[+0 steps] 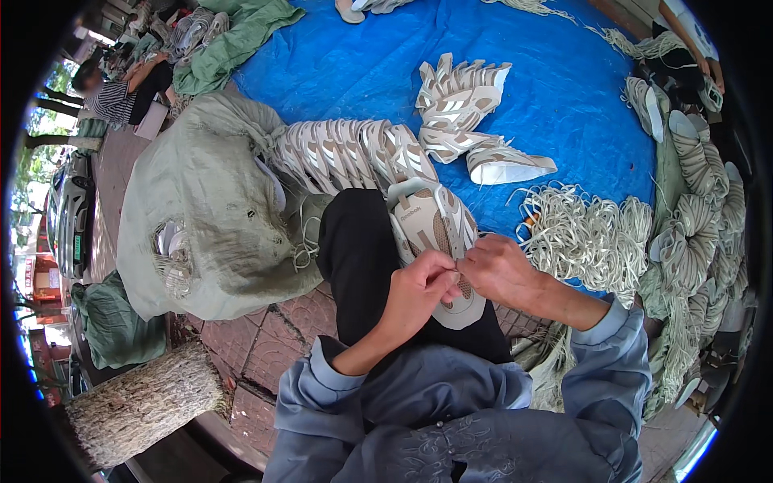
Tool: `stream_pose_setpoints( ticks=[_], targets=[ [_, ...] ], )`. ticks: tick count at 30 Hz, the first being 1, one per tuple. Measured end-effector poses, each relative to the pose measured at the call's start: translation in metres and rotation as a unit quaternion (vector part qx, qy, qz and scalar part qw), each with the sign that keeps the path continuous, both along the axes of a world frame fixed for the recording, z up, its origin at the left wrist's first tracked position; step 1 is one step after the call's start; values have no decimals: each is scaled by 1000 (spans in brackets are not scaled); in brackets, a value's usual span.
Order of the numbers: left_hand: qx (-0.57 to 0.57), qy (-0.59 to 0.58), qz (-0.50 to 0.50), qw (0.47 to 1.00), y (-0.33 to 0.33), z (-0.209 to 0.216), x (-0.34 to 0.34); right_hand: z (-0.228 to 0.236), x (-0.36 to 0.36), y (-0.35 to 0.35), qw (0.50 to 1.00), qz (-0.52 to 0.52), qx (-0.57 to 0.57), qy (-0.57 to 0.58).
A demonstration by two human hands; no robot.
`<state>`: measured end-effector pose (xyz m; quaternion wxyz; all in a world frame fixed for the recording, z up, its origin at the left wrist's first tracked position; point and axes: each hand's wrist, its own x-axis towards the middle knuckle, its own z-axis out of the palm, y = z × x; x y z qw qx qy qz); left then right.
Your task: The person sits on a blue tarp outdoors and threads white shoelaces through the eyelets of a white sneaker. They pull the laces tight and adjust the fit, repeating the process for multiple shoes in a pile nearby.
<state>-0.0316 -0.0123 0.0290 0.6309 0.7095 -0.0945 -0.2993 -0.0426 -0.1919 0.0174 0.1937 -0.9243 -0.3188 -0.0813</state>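
Observation:
A beige and white shoe upper lies across my lap, its toe toward me and tongue end away. Above its lower part my left hand is closed, thumb and fingertips pinched together. My right hand meets it from the right, also closed in a pinch, the fingertips of both hands nearly touching. What they pinch is too small and too covered by the fingers to make out. Close by on the right lies a heap of white shoelaces.
Stacked shoe uppers run along the far side of my lap; more uppers lie on a blue tarp. A bulging sack and a log stand left. Tied bundles line the right. People sit farther off.

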Motion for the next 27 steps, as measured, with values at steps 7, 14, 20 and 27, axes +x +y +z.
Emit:
stream_pose_setpoints(
  ticks=[7, 14, 20, 27],
  targets=[
    [-40, 26, 11, 999, 2, -3, -7, -3, -13, -2, 972, 0, 210, 102],
    [210, -406, -68, 887, 14, -7, -36, -27, -4, 3, 691, -160, 513, 483],
    [326, -549, -150, 755, -3, -27, -57, -54, 7, 2, 663, -212, 534, 480],
    [277, -695, -290, 597, 41, -4, -19, -40, -11, 13, 780, -176, 467, 379]
  ],
)
